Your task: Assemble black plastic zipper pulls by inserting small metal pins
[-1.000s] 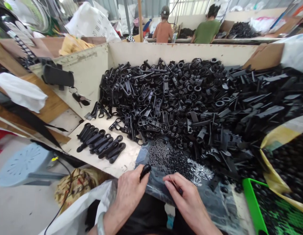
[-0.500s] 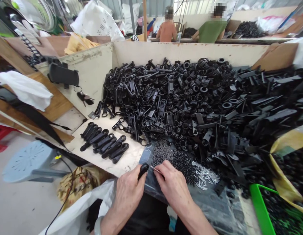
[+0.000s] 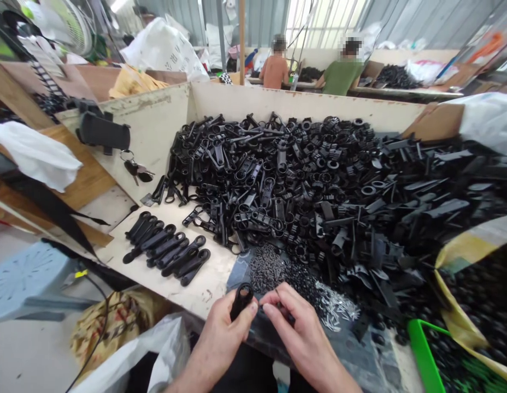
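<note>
My left hand (image 3: 224, 334) grips a black plastic handle part (image 3: 241, 298), held upright at the table's near edge. My right hand (image 3: 299, 333) is pinched just right of it, fingertips almost touching the part; what it holds is too small to make out. Right behind my hands lie a patch of small dark screws (image 3: 278, 267) and a scatter of small silver pins (image 3: 337, 303). A row of several finished black handles (image 3: 167, 248) lies to the left on the pale tabletop (image 3: 212, 273).
A big heap of black plastic parts (image 3: 319, 185) fills the walled bench. A green crate (image 3: 421, 349) and a yellow bag (image 3: 475, 256) of black pieces stand at right. Keys (image 3: 134, 168) hang on the left wall. Two people sit at a far bench, backs turned.
The handle part in my left hand has risen and tilted upright. My right hand came left from the screws to meet it, and the thin pin seen half a second ago no longer shows.
</note>
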The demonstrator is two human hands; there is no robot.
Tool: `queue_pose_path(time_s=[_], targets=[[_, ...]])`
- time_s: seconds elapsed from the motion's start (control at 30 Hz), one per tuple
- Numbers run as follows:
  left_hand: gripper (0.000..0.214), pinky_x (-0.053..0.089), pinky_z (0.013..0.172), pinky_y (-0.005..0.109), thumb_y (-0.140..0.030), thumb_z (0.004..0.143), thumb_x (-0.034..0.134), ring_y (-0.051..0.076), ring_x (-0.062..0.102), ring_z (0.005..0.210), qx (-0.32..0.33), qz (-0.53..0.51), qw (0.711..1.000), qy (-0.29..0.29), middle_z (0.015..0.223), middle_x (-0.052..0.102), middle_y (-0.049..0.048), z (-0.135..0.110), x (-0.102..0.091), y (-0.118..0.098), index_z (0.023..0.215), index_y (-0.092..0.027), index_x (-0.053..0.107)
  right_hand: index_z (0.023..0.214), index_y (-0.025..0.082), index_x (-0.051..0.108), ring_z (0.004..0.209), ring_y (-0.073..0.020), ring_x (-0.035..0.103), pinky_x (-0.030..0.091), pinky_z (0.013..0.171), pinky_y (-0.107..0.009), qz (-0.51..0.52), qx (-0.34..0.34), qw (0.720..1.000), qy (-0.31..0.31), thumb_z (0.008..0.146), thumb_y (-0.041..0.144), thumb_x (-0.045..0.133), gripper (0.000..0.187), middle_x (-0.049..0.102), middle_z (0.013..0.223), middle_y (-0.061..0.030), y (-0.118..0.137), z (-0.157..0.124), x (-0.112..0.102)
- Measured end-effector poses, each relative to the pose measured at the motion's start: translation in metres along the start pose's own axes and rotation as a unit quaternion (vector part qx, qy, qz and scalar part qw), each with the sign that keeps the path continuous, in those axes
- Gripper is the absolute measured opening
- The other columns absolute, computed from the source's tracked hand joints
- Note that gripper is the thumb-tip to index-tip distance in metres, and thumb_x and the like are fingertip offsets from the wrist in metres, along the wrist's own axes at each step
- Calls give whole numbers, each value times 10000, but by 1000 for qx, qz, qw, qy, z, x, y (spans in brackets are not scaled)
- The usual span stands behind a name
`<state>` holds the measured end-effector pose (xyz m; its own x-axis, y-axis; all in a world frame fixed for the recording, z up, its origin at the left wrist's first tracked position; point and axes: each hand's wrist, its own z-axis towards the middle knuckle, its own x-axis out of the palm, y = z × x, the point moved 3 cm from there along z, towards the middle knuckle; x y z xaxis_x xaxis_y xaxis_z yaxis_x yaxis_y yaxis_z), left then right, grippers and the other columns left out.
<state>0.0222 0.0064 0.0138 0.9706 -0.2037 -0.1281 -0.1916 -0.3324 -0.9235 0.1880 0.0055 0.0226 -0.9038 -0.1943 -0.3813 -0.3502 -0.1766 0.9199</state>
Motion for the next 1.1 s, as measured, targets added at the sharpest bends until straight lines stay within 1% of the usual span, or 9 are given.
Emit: queue_pose_path(time_s=[0.23,0.37,0.57,0.67,0.77,0.83,0.9,1.0,1.1], targets=[[389,226,490,222,-566,897,611,91,295,498,-58,-53,996,44,516,404,-102,-6,14,-2,865,-181,569,917,236,664,790,-148,614,460,712,-223,21,0,1000,18,1055,283,502,218,605,870,7,2,-9,-10],[447,203,479,225,-622,864,640,89,287,498,-86,-105,989,59,513,412,-100,-11,17,-2,878,-183,559,920,238,677,788,-146,625,465,720,-218,31,-14,999,19,1056,278,503,223,622,874,6,3,-11,-12],[389,218,495,230,-533,805,729,87,319,523,-106,-177,977,56,540,438,-84,-15,27,-5,834,-184,558,910,244,720,795,-153,655,482,709,-212,51,0,999,-20,1041,335,551,232,651,857,2,-4,-14,-13],[367,184,484,241,-505,792,745,79,293,491,-108,-195,973,60,500,420,-91,-15,34,-7,818,-176,585,901,248,735,793,-149,666,489,705,-205,57,3,998,-37,1032,348,572,232,667,858,3,-5,-17,-15],[361,148,490,245,-480,773,782,64,253,484,-113,-235,964,47,510,413,-98,-15,38,-8,805,-175,593,882,253,735,718,-132,646,477,643,-196,49,-5,997,-66,1020,336,601,209,667,831,15,-3,-20,-19],[364,166,503,236,-447,735,824,57,252,481,-141,-279,949,43,511,421,-105,-16,41,-6,805,-183,582,884,260,739,677,-121,633,465,601,-191,40,-19,995,-84,1009,312,624,177,673,822,23,-2,-22,-22],[376,202,514,229,-397,690,860,54,254,464,-187,-326,925,51,474,425,-112,-17,45,-3,775,-200,551,896,271,748,692,-120,648,475,610,-186,33,-38,994,-94,1001,284,640,152,691,837,23,-1,-25,-25],[454,232,516,226,-321,634,900,53,266,439,-254,-401,876,80,426,432,-113,-17,50,1,686,-226,459,942,289,762,737,-126,678,501,638,-181,25,-63,992,-103,997,245,650,132,709,863,21,-1,-30,-29],[508,221,505,214,-275,621,919,46,295,440,-290,-466,827,118,436,447,-105,-17,54,2,636,-220,413,1066,306,768,752,-133,687,519,639,-184,21,-85,990,-106,992,221,661,155,715,881,13,-3,-36,-32]])
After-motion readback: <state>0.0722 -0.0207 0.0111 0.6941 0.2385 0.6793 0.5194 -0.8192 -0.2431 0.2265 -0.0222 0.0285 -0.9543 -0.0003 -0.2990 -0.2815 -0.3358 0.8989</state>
